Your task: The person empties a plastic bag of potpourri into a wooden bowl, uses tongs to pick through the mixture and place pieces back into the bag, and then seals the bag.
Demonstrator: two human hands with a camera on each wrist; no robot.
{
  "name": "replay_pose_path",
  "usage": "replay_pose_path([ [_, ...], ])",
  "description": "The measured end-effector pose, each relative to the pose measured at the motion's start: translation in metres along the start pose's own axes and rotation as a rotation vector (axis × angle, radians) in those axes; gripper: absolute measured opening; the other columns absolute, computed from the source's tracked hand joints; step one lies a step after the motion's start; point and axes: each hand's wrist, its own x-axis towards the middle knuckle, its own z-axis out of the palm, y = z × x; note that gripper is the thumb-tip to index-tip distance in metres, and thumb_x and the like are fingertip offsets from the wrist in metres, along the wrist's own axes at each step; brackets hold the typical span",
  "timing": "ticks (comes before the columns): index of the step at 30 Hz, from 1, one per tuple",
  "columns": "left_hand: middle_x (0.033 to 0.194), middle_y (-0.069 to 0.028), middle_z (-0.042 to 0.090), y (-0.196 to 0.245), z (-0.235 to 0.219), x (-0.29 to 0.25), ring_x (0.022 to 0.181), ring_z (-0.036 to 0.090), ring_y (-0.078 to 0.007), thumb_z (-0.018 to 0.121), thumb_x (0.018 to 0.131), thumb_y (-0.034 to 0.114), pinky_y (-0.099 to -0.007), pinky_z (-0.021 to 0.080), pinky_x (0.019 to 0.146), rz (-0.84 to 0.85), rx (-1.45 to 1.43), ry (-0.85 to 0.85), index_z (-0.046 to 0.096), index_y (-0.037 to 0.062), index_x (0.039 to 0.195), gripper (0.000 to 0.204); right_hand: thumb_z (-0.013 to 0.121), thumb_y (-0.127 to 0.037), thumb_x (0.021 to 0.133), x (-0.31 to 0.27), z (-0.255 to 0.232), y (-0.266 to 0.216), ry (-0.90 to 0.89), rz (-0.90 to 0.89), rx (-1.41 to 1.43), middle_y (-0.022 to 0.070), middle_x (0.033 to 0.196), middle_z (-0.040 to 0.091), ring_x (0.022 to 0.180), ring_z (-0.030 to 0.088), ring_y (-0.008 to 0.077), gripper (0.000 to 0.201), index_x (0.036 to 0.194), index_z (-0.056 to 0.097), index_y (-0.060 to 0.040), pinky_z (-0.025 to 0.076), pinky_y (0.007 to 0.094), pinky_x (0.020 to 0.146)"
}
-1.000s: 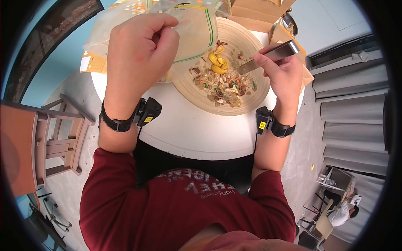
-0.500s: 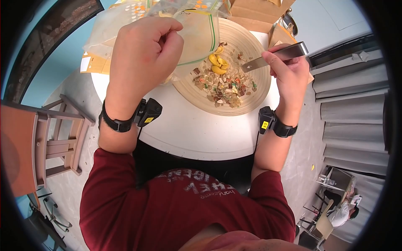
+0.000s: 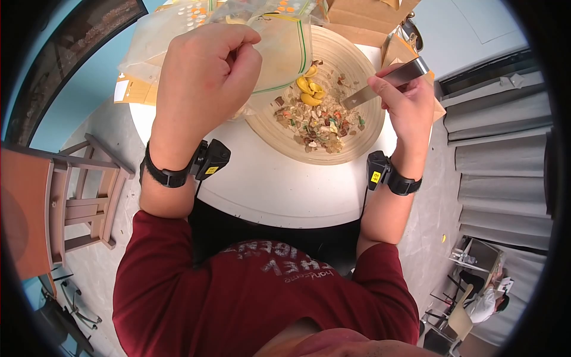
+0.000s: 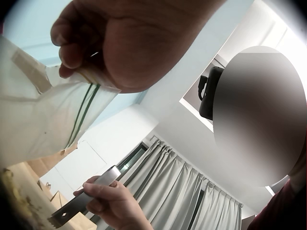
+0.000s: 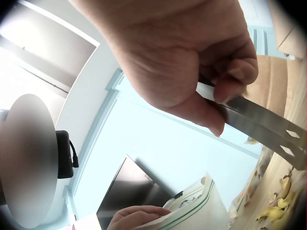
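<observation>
The left hand [image 3: 208,86] pinches the edge of a clear zip bag [image 3: 279,50] with a green seal line, held over the left side of a round wooden tray [image 3: 363,134]. In the left wrist view, the curled fingers of the left hand [image 4: 112,50] grip the bag [image 4: 43,124]. The right hand [image 3: 409,107] holds metal tongs [image 3: 404,72], their tips low over the tray's right part. Yellow peel-like pieces [image 3: 310,95] and mixed small scraps [image 3: 324,128] lie in the tray. In the right wrist view, the right hand's thumb and fingers [image 5: 192,72] pinch the tongs [image 5: 264,124].
Cardboard and brown paper packaging [image 3: 357,24] stands behind the tray on the white round table [image 3: 256,190]. More plastic bags [image 3: 143,53] lie at the back left. A wooden chair [image 3: 89,202] is on the left; grey curtains [image 3: 499,160] hang on the right.
The left hand and bag have shifted slightly right since the first frame. The right hand and tongs moved right, then a little back left.
</observation>
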Motion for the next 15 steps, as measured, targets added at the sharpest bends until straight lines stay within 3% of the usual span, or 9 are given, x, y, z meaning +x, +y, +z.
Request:
replay_pose_path([
  [8,0.071,-0.0138,0.067,0.001,0.000,0.000,0.062,0.065,-0.0301,0.066,0.084,0.006,-0.0378,0.050,0.059,-0.004,0.010,0.004,0.075,-0.0015,0.092,0.015,0.083,-0.005,0.081,0.003,0.006,0.007,-0.013,-0.014,0.018,0.0031,0.077,0.069,0.064,0.058,0.0086,0.020,0.092,0.068,0.0010,0.046,0.0248,0.059],
  [11,0.075,-0.0050,0.068,0.001,-0.004,-0.001,0.065,0.062,-0.0084,0.063,0.093,0.002,-0.0238,0.049,0.061,0.016,0.082,-0.064,0.075,-0.0046,0.101,0.016,0.084,-0.003,0.081,0.005,0.008,0.014,-0.048,-0.033,0.016,0.0036,0.078,0.070,0.067,0.060,0.0092,0.020,0.093,0.068,0.0013,0.047,0.0249,0.062],
  [14,0.070,-0.0139,0.066,-0.001,0.001,0.000,0.061,0.064,-0.0298,0.066,0.083,0.006,-0.0375,0.050,0.058,0.002,0.003,0.008,0.075,-0.0016,0.092,0.015,0.084,-0.002,0.081,0.004,0.011,0.014,-0.079,-0.060,-0.005,0.0047,0.079,0.071,0.070,0.063,0.0101,0.020,0.094,0.068,0.0015,0.049,0.0251,0.065],
  [15,0.070,-0.0139,0.066,0.000,0.001,0.000,0.060,0.064,-0.0298,0.066,0.083,0.006,-0.0374,0.050,0.058,0.001,0.005,0.008,0.075,-0.0016,0.092,0.015,0.084,-0.002,0.081,0.003,0.012,0.014,-0.089,-0.072,-0.014,0.0051,0.080,0.071,0.071,0.064,0.0105,0.020,0.094,0.068,0.0016,0.050,0.0254,0.066],
])
